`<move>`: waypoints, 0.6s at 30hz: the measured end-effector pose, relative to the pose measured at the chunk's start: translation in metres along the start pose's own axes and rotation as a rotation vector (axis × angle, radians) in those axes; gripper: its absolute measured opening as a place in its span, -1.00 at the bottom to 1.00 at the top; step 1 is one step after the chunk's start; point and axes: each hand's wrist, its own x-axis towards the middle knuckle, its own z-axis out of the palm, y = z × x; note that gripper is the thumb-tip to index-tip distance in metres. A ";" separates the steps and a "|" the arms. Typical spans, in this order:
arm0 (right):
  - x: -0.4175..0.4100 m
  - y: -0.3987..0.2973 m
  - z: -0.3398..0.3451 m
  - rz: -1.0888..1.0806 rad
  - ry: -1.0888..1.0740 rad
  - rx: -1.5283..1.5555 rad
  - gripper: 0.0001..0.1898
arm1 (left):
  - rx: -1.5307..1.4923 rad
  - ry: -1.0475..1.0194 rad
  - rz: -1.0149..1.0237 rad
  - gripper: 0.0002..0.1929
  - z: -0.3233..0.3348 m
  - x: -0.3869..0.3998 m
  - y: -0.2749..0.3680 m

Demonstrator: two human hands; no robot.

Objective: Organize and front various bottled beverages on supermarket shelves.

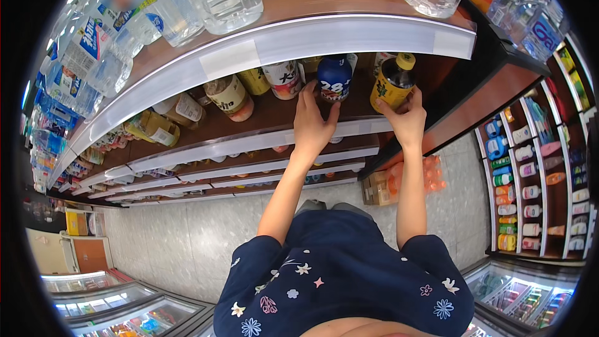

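Note:
My right hand (406, 114) grips the lower part of a dark drink bottle with a yellow label and yellow cap (392, 85), at the right end of a brown shelf (276, 124). Beside it stands a blue bottle with white print (334, 78). My left hand (313, 119) is at the base of that blue bottle, thumb and fingers apart; whether they touch it I cannot tell. Left of this hand is a bottle with a white and pink label (282, 82). A cream-labelled bottle (229, 98) stands farther left.
Large clear water bottles (227, 2) line the shelf above, behind a white price rail (337, 32). A dark side panel (449, 79) bounds the shelf at right. On the floor are a cardboard box (376, 188) and shrink-wrapped orange bottles (433, 173). Glass-topped freezers (140, 318) stand behind me.

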 end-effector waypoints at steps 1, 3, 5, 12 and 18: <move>-0.002 -0.003 0.000 0.001 0.006 -0.004 -0.20 | 0.028 -0.009 -0.004 -0.36 0.000 0.002 -0.001; -0.006 -0.011 -0.002 0.124 -0.040 -0.048 -0.25 | 0.008 -0.004 0.013 -0.35 0.004 0.011 -0.007; -0.017 -0.002 0.004 0.032 0.038 0.136 -0.29 | -0.013 0.005 0.026 -0.34 0.007 0.012 -0.009; -0.058 0.002 0.013 -0.061 0.199 0.461 -0.42 | 0.022 0.011 0.083 -0.34 0.012 0.012 -0.006; -0.071 -0.020 0.005 -0.043 0.164 0.505 -0.51 | -0.031 -0.047 0.039 -0.49 0.013 0.000 0.005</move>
